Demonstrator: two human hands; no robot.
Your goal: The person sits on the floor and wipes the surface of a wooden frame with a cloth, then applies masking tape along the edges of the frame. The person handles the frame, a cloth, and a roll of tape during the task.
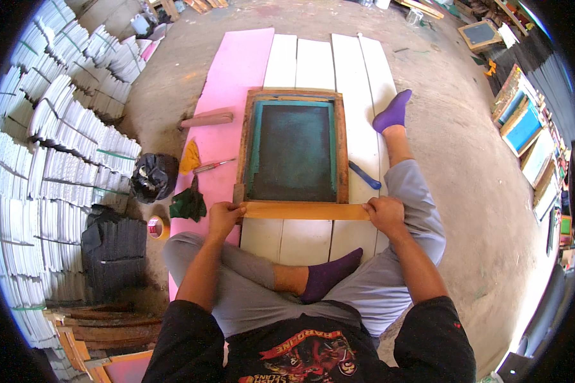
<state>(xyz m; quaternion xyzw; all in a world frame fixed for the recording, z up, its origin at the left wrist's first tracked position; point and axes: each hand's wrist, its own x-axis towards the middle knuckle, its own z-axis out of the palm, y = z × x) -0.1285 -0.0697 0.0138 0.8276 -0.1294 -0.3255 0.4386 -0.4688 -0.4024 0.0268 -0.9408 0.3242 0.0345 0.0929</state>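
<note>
A wooden screen-printing frame [344,147] with dark mesh and a teal border lies flat in front of me. Along its near edge I hold a strip of tan tape [303,211], stretched straight between my two hands. My left hand [225,217] pinches the left end by the frame's near left corner. At the other end, my right hand [385,213] grips the tape just past the near right corner. Whether the tape touches the frame I cannot tell. To the frame's right lies a blue-handled tool [365,175]; a screwdriver [213,166] is to its left.
Pink and white boards [236,70] lie under the frame. A wooden-handled tool [207,120], an orange cloth [190,157], a dark green cloth [188,201] and a tape roll [158,227] are at left. Paper stacks [76,121] line the left; more frames [524,127] lean at right.
</note>
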